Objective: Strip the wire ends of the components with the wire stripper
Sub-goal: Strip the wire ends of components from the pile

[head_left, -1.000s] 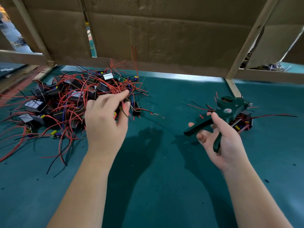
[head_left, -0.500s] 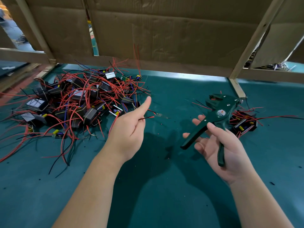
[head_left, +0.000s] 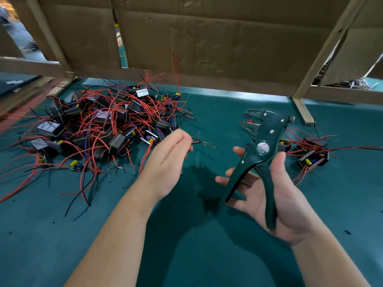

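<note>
My left hand (head_left: 167,162) is raised over the middle of the green worktop (head_left: 186,255), thumb and fingertips pinching a red and black wire pair (head_left: 195,141). The short wire ends stick out to the right of my fingers, toward the tool. I cannot tell what hangs below my palm.

My right hand (head_left: 277,201) holds the dark green wire stripper (head_left: 261,154) palm up. One handle lies along my palm with my thumb curled over it near the round label. The other handle is swung out to the left over my loosely spread fingers. The stripper's head points away from me, and its jaws stand apart. There is a clear gap between the wire ends and the tool.

Toward the worktop's back left corner lies a tangled pile of components (head_left: 99,129), black boxes trailing red and black leads. A small group of components (head_left: 310,152) sits toward the right side, just beyond my right hand. A cardboard wall (head_left: 207,38) on a wooden frame (head_left: 325,50) stands along the back edge.
</note>
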The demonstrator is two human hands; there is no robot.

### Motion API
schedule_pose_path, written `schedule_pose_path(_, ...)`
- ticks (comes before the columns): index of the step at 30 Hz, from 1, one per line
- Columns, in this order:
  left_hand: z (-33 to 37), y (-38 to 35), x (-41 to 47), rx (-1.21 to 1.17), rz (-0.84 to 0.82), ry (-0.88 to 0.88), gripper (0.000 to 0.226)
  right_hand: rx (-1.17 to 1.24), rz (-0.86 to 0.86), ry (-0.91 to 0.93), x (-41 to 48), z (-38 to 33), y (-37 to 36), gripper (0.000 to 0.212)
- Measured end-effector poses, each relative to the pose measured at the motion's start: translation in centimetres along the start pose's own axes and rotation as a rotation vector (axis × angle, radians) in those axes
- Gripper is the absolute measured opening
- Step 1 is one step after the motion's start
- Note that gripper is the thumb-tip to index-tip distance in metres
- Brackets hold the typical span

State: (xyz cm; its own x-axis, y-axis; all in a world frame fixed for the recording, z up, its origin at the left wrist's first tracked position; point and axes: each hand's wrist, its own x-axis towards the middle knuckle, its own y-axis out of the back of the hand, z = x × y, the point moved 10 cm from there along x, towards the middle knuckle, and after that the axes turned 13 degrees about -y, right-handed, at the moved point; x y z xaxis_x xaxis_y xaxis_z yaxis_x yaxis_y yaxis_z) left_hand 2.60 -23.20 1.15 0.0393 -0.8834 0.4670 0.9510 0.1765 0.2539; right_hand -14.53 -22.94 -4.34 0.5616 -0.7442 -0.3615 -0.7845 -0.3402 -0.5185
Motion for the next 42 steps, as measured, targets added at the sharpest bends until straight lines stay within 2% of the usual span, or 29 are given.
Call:
schedule_pose_path(4, 0.9, -0.3, 0.0, 0.006, -0.004, -0.055, 0.021, 0.062, -0.107, -0.037, 0.0, 0.6, -1.3, 0.076)
schedule_pose_path(10, 0.7, -0.7, 0.0, -0.118, 0.034, -0.007, 0.018, 0.089, -0.198, -0.048, -0.2, 1.0, -2.8, 0.087)
schedule_pose_path(15, 0.9, -2.0, -0.3, -0.171, -0.019, -0.013, 0.011, 0.064, -0.224, 0.047, -0.7, 0.1, -3.6, 0.092)
schedule_pose_path(21, 0.2, -2.5, -0.5, -0.102, -0.052, 0.01, 0.01, 0.029, -0.17, 0.04, -0.9, 0.2, -3.3, 0.104)
schedule_pose_path(27, 0.1, -2.4, -0.6, -0.092, -0.01, 0.037, 0.015, -0.004, -0.188, 0.061, -1.0, 0.1, -3.4, 0.094)
schedule_pose_path(34, -0.6, -1.3, -0.6, -0.268, 0.213, 0.131, 0.023, -0.033, -0.196, 0.038, -1.0, 0.5, -3.5, 0.09)
schedule_pose_path(42, 1.1, -0.3, 0.1, -0.418, 0.176, -0.005, 0.017, -0.063, -0.323, -0.175, -1.8, 1.6, -3.9, 0.082)
